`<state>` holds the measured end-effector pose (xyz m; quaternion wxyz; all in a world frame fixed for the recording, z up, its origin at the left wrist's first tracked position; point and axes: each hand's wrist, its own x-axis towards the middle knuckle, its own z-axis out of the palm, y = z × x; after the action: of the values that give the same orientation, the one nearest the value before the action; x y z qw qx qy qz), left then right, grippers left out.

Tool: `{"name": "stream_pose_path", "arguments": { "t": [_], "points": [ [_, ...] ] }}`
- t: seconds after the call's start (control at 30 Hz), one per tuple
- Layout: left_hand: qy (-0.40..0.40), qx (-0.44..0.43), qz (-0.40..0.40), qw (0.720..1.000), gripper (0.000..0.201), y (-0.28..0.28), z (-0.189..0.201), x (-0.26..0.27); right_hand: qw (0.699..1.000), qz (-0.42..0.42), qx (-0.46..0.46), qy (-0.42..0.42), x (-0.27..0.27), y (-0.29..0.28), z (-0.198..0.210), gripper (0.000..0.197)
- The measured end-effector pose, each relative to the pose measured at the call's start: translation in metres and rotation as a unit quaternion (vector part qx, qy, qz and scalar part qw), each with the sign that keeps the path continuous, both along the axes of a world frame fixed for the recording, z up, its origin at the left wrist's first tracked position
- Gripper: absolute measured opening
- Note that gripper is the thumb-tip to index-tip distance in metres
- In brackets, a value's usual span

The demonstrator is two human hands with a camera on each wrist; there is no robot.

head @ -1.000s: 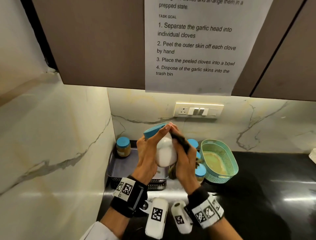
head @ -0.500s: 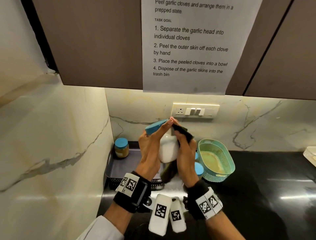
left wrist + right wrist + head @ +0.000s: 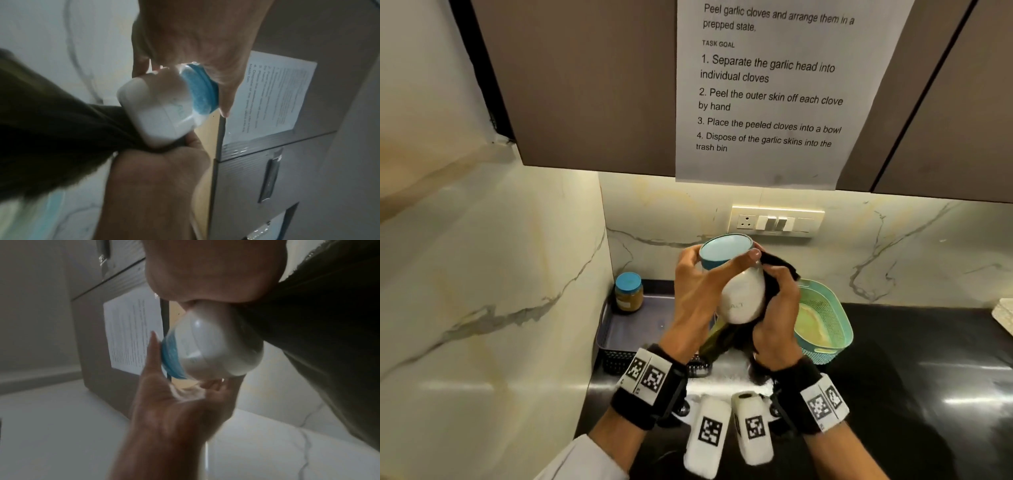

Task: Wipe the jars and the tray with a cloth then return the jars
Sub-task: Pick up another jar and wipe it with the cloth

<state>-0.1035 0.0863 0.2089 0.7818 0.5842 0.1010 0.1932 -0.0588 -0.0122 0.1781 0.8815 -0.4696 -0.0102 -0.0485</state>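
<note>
White jar (image 3: 741,296), blue lid (image 3: 724,249), dark cloth (image 3: 779,265)

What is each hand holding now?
Left hand: grips the jar at its lid.
Right hand: holds the cloth against the jar.

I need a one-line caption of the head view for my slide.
Left hand holds a white jar by its blue lid while right hand wipes it with a dark cloth.
</note>
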Motion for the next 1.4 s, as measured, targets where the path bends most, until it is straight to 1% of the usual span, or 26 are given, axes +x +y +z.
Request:
{"name": "stream_pose_path", "arguments": {
  "t": [0.13,0.2,0.23,0.27,0.33,0.37,0.4,0.43,0.5,0.53,0.57,0.63,0.7,0.77,0.8,0.83,0.9,0.93,1.0,1.07,1.17,1.2,1.23,1.3,1.33,1.4],
  "points": [
    [-0.004,-0.016,-0.034,0.999,0.066,0.000,0.001,-0.002,0.999,-0.004,-0.036,-0.017,-0.026,0.010,-0.001,0.026],
    [-0.004,-0.037,-0.033,0.999,0.055,0.005,-0.003,-0.003,0.995,-0.026,-0.055,-0.076,-0.043,0.014,-0.004,0.026],
    [0.002,-0.054,-0.032,0.998,0.051,0.009,-0.002,-0.003,0.989,-0.037,-0.075,-0.123,-0.050,0.017,-0.006,0.037],
    [0.008,-0.071,-0.030,0.997,0.051,0.013,-0.001,-0.001,0.975,-0.044,-0.115,-0.187,-0.054,0.019,-0.011,0.045],
    [0.010,-0.094,-0.023,0.995,0.061,0.020,-0.002,0.002,0.927,-0.053,-0.209,-0.307,-0.056,0.021,-0.017,0.044],
    [0.007,-0.100,-0.022,0.995,0.068,0.021,-0.001,0.002,0.912,-0.039,-0.218,-0.346,-0.052,0.021,-0.018,0.042],
    [0.003,-0.104,-0.018,0.994,0.072,0.021,0.000,0.001,0.911,-0.032,-0.209,-0.353,-0.044,0.021,-0.016,0.039],
    [-0.003,-0.105,-0.012,0.994,0.069,0.020,0.001,-0.001,0.929,-0.023,-0.180,-0.322,-0.037,0.021,-0.008,0.036],
    [-0.006,-0.099,-0.002,0.995,0.057,0.019,0.001,-0.004,0.978,-0.017,-0.121,-0.166,-0.029,0.022,0.007,0.023],
    [-0.001,-0.097,-0.001,0.995,0.055,0.020,0.001,-0.003,0.985,-0.008,-0.124,-0.121,-0.027,0.022,0.009,0.019],
    [0.003,-0.101,-0.006,0.995,0.059,0.023,0.002,-0.002,0.983,0.000,-0.139,-0.118,-0.030,0.024,0.012,0.019],
    [0.015,-0.134,-0.038,0.990,0.072,0.032,0.006,0.001,0.963,0.011,-0.172,-0.209,-0.046,0.028,0.008,0.029],
    [0.016,-0.167,-0.065,0.984,0.070,0.041,0.006,0.004,0.920,0.004,-0.234,-0.313,-0.051,0.029,-0.008,0.041],
    [0.015,-0.160,-0.060,0.985,0.074,0.045,-0.001,0.006,0.879,-0.012,-0.301,-0.370,-0.046,0.027,-0.020,0.044],
    [0.013,-0.155,-0.055,0.986,0.077,0.044,-0.001,0.004,0.872,-0.004,-0.305,-0.382,-0.041,0.026,-0.019,0.043],
    [0.011,-0.144,-0.047,0.988,0.077,0.043,-0.001,0.003,0.887,0.015,-0.282,-0.365,-0.035,0.024,-0.013,0.041],
    [0.013,-0.116,-0.016,0.993,0.072,0.038,0.000,0.002,0.951,0.068,-0.194,-0.233,-0.027,0.023,0.007,0.033],
    [0.018,-0.113,-0.009,0.993,0.071,0.036,0.001,0.001,0.965,0.072,-0.175,-0.179,-0.025,0.023,0.014,0.030],
    [0.015,-0.125,-0.022,0.992,0.071,0.035,0.004,0.004,0.966,0.038,-0.178,-0.185,-0.034,0.025,0.018,0.031],
    [0.018,-0.154,-0.041,0.987,0.066,0.037,0.007,0.008,0.934,0.008,-0.226,-0.279,-0.047,0.025,0.008,0.039],
    [0.023,-0.161,-0.037,0.986,0.078,0.038,0.002,0.009,0.856,-0.017,-0.334,-0.393,-0.045,0.023,-0.018,0.043],
    [0.021,-0.155,-0.027,0.987,0.082,0.036,0.000,0.008,0.853,-0.010,-0.334,-0.400,-0.039,0.021,-0.021,0.042],
    [0.017,-0.144,-0.022,0.989,0.082,0.033,-0.001,0.007,0.876,0.008,-0.302,-0.376,-0.033,0.019,-0.017,0.040],
    [0.027,-0.119,-0.013,0.993,0.074,0.026,-0.002,0.002,0.946,0.043,-0.204,-0.247,-0.025,0.017,-0.002,0.035],
    [0.034,-0.113,-0.004,0.993,0.074,0.024,-0.002,0.001,0.960,0.041,-0.187,-0.203,-0.023,0.016,0.004,0.033],
    [0.038,-0.126,-0.023,0.991,0.083,0.022,-0.002,0.005,0.957,0.034,-0.199,-0.207,-0.030,0.016,0.007,0.034]
  ]
}}
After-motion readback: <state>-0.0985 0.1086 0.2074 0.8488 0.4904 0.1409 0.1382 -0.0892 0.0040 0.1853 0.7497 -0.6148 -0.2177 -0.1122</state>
